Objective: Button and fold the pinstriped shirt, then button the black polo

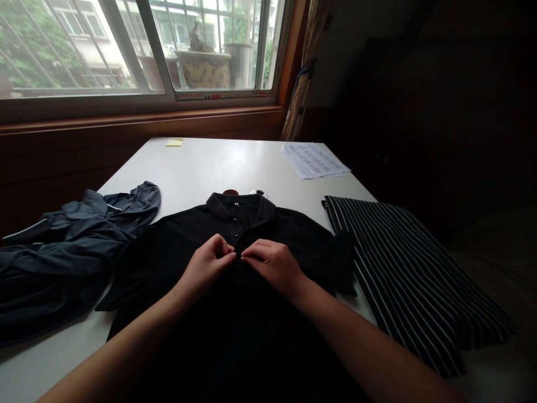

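A black polo shirt [176, 235] lies spread face up on the white table [197, 168], its collar [265, 210] pointing away from me. Two small buttons show on the placket [235, 226] below the open neck. My left hand [213, 254] pinches the shirt at the lower end of the placket with thumb and forefinger. Just to its right, my right hand [271, 260] pinches the placket edge too, the fingertips of both hands nearly touching. Whatever button lies between the fingertips is too small and dark to make out.
At the left is a crumpled dark blue-grey garment [79, 240]; a striped black-and-white cloth [403, 257] lies at the right. Two round objects, one brown [230, 192] and one pale [259, 193], sit behind the collar. Printed sheets [312, 160] and a yellow note [174, 143] lie farther back.
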Available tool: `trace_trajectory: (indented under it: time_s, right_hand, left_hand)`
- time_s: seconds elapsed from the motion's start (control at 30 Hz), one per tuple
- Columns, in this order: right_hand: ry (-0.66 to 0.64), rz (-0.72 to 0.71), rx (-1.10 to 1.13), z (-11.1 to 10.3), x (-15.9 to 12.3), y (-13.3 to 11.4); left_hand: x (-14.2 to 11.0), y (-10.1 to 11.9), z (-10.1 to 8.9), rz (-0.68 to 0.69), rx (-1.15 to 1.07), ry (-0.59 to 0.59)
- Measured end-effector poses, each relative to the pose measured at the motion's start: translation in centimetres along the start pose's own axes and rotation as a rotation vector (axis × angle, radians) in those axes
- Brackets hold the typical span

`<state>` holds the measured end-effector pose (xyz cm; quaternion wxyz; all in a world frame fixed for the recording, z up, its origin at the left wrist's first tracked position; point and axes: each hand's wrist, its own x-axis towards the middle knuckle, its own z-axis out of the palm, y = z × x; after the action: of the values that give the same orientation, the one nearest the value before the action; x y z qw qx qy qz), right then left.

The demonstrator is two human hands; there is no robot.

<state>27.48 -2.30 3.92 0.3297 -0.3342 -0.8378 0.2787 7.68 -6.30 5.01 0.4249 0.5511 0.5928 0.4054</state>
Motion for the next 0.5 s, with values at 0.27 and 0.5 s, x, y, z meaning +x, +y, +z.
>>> trace_trajectory:
  time_s: [0.27, 0.5]
  right_hand:
    - [-0.143, -0.255, -0.252, -1.1, 0.0, 0.0]
    - [-0.237, -0.331, -0.334, -2.0, 0.2, -0.6]
  left_hand:
    - [0.3, -0.4, 0.0, -0.046, -0.168, -0.028]
    - [0.3, -0.3, 0.0, -0.102, -0.272, -0.044]
